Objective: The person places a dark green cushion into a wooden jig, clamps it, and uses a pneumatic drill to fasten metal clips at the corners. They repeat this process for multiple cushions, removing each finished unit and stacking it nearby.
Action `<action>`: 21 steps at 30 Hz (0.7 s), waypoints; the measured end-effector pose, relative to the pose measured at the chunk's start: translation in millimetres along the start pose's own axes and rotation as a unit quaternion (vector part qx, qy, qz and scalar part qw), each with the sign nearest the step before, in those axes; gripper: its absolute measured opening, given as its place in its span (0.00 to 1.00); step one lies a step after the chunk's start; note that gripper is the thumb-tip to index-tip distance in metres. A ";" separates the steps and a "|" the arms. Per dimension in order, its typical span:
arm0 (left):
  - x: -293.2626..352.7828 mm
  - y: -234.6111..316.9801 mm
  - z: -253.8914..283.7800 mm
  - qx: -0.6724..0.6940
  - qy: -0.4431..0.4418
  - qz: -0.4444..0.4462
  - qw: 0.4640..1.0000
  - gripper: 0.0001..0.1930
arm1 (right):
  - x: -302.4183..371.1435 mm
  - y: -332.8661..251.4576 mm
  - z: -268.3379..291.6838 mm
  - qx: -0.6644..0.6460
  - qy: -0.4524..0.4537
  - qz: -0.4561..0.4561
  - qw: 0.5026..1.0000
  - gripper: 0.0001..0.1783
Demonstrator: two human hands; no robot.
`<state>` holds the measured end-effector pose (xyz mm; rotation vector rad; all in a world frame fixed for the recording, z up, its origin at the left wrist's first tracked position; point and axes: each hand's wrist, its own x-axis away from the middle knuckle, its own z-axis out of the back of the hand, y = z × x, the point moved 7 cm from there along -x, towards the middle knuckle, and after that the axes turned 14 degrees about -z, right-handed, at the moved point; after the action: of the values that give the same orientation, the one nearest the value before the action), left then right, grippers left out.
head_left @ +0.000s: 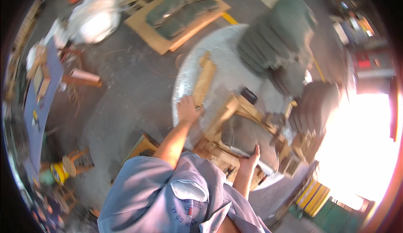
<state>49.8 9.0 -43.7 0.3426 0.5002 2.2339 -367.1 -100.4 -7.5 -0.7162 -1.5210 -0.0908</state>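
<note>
A grey padded cushion [245,130] lies tilted in front of me among light wooden frame pieces [228,110]. My right hand [250,161] grips its near edge, thumb on top and the other fingers hidden beneath. To the left, my left hand [188,109] rests at the near end of a long light-brown strip [205,81], its fingers stretched out and slightly blurred. Both the strip and the frame pieces are on a round table [184,75] covered with shiny plastic film. A small black object [248,95] sits beyond the frame.
Tall stacks of grey cushions stand at the far right [275,35] and right [317,107]. Beyond the table, more grey pieces [180,12] lie on cardboard. A blue-topped bench [42,90], stools [75,163] and a plastic-wrapped bundle [94,16] are at left. Bright light floods the right.
</note>
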 end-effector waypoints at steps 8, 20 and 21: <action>0.3 6.2 4.3 0.013 0.038 -0.119 0.992 0.31 | 195.0 17.4 60.2 -0.065 -0.137 0.112 0.982 0.34; 114.8 271.9 122.5 0.779 -0.477 -0.165 0.372 0.52 | 313.3 -70.7 90.1 0.058 -0.233 0.405 0.882 0.42; 130.1 284.8 124.2 0.736 -0.472 -0.188 0.447 0.50 | 309.8 -77.5 82.7 0.078 -0.205 0.403 0.889 0.43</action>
<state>-171.0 -32.3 207.4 1.9176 1.4958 0.2874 -449.1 -6.8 298.0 -1.2357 -1.4797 0.8481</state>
